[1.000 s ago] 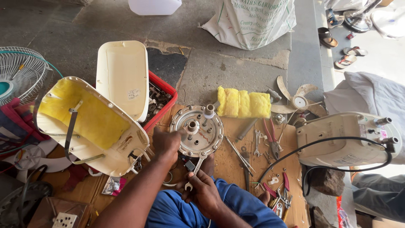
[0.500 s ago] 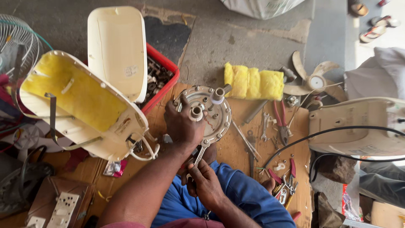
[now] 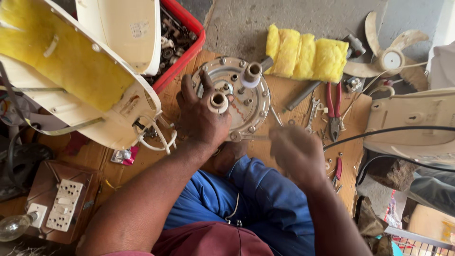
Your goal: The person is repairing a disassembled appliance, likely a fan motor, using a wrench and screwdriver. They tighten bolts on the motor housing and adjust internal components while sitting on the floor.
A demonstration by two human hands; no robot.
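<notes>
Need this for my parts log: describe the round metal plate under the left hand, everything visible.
The plate is a round, silvery metal disc, dull and worn, lying flat on the wooden bench. Bolts ring its rim. Two pale cylindrical posts stand up from it, and small holes sit near the centre. The left hand presses on its left side, covering part.

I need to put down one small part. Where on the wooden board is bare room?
Bare board shows between the round metal plate and the yellow foam, and left of the left hand, beside the white wires. Around the red pliers and wrench it is crowded with screws.
</notes>
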